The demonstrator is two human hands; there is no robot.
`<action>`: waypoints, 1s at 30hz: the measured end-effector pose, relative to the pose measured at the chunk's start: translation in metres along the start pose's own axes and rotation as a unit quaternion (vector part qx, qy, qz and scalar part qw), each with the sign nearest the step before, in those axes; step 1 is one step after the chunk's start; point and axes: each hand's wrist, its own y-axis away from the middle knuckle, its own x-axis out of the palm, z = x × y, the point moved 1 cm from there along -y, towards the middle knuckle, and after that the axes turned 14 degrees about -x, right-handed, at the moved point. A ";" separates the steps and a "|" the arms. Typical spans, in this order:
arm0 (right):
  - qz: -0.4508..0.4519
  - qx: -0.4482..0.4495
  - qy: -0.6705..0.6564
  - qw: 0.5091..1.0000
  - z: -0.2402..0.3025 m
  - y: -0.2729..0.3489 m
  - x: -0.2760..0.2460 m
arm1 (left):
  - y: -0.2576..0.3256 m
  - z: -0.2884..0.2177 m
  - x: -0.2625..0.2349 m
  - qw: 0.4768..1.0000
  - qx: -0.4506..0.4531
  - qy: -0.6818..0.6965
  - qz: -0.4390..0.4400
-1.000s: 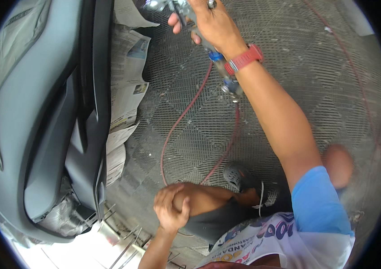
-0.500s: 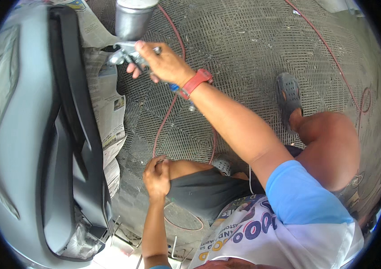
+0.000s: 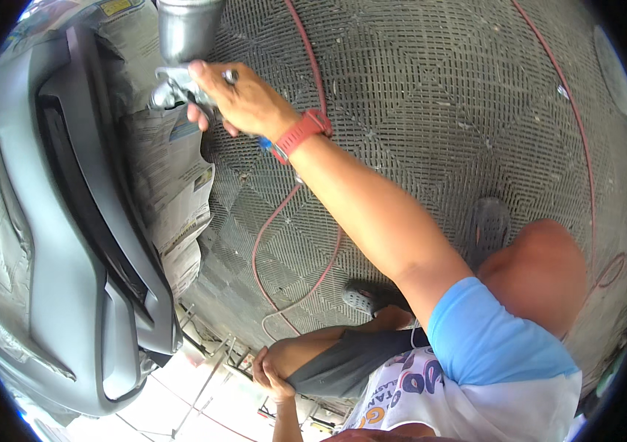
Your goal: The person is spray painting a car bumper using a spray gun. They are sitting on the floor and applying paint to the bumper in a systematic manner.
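My right hand (image 3: 243, 99), wearing a red wristwatch (image 3: 302, 135), is closed around a metal spray gun (image 3: 179, 88). A silvery paint cup (image 3: 189, 31) sits on top of the gun, partly cut off by the upper edge. The gun's front end points left at a grey vehicle bumper (image 3: 70, 243), a short gap away from it. No spray can be made out. My left hand (image 3: 271, 377) rests on my bent left knee with its fingers spread over the side, partly hidden there.
Newspaper sheets (image 3: 177, 184) hang along the bumper's right side, and clear plastic (image 3: 0, 243) covers a recess in it. A red hose (image 3: 258, 247) loops over the ridged mat floor (image 3: 416, 81), and another hose (image 3: 575, 110) runs at right. Thin metal rods (image 3: 214, 376) stand near my left hand.
The view has shifted, so my left hand and knee appear lower and more of the bumper's slots show. My right hand with the spray gun has moved left in the picture, still gripping it.
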 end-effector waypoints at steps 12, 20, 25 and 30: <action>-0.019 -0.096 0.070 0.993 0.018 -0.211 0.006 | 0.147 -0.022 -0.028 0.972 -0.158 -0.087 -0.148; 0.017 -0.103 0.180 0.978 0.068 -0.126 -0.020 | 0.136 -0.042 -0.017 0.973 -0.151 -0.077 -0.155; 0.101 -0.044 0.175 0.978 0.107 -0.012 -0.018 | 0.122 -0.039 -0.014 0.974 -0.171 -0.025 -0.145; 0.110 0.085 0.107 0.985 0.131 0.038 -0.025 | 0.107 -0.047 -0.011 0.977 -0.159 -0.039 -0.134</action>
